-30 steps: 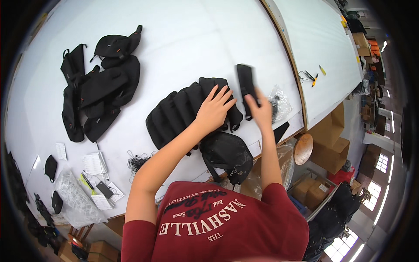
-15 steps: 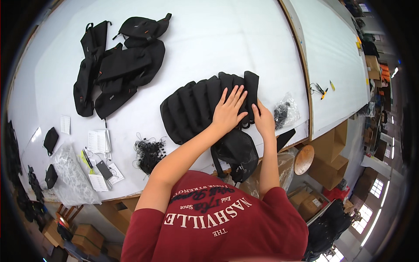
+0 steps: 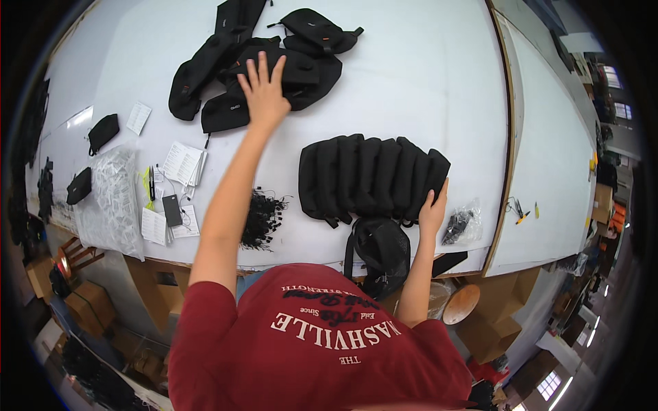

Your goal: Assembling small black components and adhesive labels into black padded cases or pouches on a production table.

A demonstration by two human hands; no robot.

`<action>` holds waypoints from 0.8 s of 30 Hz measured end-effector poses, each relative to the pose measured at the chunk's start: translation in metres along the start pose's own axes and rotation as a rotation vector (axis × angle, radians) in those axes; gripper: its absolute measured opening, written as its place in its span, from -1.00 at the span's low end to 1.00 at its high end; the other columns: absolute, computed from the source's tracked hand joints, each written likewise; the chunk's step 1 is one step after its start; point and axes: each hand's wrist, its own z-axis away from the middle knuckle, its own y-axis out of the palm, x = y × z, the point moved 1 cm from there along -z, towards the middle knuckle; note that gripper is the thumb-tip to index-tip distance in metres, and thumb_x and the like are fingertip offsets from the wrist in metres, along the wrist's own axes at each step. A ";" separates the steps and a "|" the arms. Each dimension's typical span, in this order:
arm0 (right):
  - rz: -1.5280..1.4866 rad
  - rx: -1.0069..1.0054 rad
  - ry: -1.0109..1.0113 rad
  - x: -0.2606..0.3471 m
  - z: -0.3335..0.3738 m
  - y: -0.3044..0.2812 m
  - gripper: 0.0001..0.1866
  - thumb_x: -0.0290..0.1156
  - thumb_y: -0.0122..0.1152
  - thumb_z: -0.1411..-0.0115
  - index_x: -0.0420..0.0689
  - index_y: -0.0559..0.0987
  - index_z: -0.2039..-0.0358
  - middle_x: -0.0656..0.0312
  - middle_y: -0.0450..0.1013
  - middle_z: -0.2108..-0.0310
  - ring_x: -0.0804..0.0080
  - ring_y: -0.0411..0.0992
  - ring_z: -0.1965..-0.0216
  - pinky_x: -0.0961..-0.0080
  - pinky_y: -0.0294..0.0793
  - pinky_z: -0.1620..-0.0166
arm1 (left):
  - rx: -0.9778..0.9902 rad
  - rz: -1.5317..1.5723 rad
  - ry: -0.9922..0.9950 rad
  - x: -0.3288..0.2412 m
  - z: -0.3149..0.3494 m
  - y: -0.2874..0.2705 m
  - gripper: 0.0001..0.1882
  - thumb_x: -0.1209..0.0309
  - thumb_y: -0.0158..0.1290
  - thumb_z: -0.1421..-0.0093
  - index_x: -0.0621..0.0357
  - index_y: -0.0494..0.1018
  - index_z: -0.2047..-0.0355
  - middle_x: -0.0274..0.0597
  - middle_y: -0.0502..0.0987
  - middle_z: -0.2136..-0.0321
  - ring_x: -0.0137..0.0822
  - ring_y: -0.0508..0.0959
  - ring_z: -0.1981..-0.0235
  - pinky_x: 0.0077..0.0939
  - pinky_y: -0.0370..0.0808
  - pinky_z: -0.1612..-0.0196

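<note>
1. The left hand (image 3: 264,92) is stretched far across the white bench (image 3: 425,75), fingers spread and palm down, lying flat on a loose heap of black pouches (image 3: 267,65) at the far side; it grips nothing that I can make out.
2. The right hand (image 3: 433,209) sits close to the near edge, fingers pressed together against the right end of a row of black pouches (image 3: 370,177); the thumb is hidden, so whether it pinches the end pouch I cannot tell.
3. That row stands in the middle of the bench, the pouches packed side by side and overlapping, well apart from the far heap.
4. Just beside the right hand lies a clear plastic bag of small black parts (image 3: 460,225); a black bag (image 3: 381,250) hangs over the near edge below the row.
5. Left of the forearm lies a tangle of black cords (image 3: 262,214); further left, white paper tags (image 3: 181,163), a clear bag of white pieces (image 3: 110,198) and two small black pouches (image 3: 103,131) near the bench's left edge.
</note>
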 end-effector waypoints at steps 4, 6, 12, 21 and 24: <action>0.053 -0.101 -0.089 0.000 0.002 -0.005 -0.43 -0.37 -0.04 -0.19 -0.13 0.14 -0.22 -0.06 0.16 -0.16 -0.02 0.14 -0.15 0.22 0.10 -0.16 | 0.369 -0.146 -0.073 0.035 -0.010 -0.001 0.05 0.45 0.22 0.21 -0.49 -0.09 -0.25 -0.04 -0.12 -0.28 0.18 -0.07 -0.26 0.37 0.05 -0.09; 0.082 -0.181 -0.112 0.022 0.009 -0.014 -0.41 -0.37 0.01 -0.16 -0.13 0.16 -0.21 -0.03 0.15 -0.16 -0.01 0.12 -0.15 0.17 0.08 -0.17 | 0.404 -0.136 -0.028 0.044 -0.007 0.006 0.03 0.44 0.24 0.19 -0.52 -0.06 -0.23 0.01 0.00 -0.24 0.16 0.11 -0.18 0.19 0.38 0.07; -0.172 -0.243 -0.182 0.086 0.050 -0.020 -0.51 -0.45 0.03 -0.11 -0.14 0.30 -0.11 0.03 0.24 -0.05 0.08 0.18 -0.09 0.25 0.12 -0.15 | 0.250 -0.048 0.040 0.055 0.028 0.015 -0.19 0.60 0.10 0.11 -0.44 0.19 -0.14 -0.05 0.27 -0.05 0.04 0.33 0.04 -0.25 0.51 0.18; -0.438 0.295 -0.222 0.143 0.146 0.039 -0.81 -0.49 0.10 -0.08 -0.10 0.54 0.25 0.21 0.47 0.50 0.38 0.43 0.48 0.46 0.40 0.35 | 0.233 0.289 0.142 0.047 0.122 -0.034 -0.13 0.31 0.26 0.21 -0.38 0.16 -0.16 0.00 0.09 -0.20 0.06 0.12 -0.18 0.11 0.14 -0.14; -0.272 0.502 -0.296 0.145 0.176 0.082 -0.85 -0.40 0.15 -0.05 -0.03 0.55 0.32 0.20 0.49 0.55 0.30 0.46 0.50 0.44 0.40 0.41 | 0.004 0.459 0.130 0.081 0.147 -0.064 -0.24 0.27 0.25 0.16 -0.19 0.24 -0.11 0.00 0.12 -0.18 0.09 0.13 -0.15 0.01 0.08 -0.17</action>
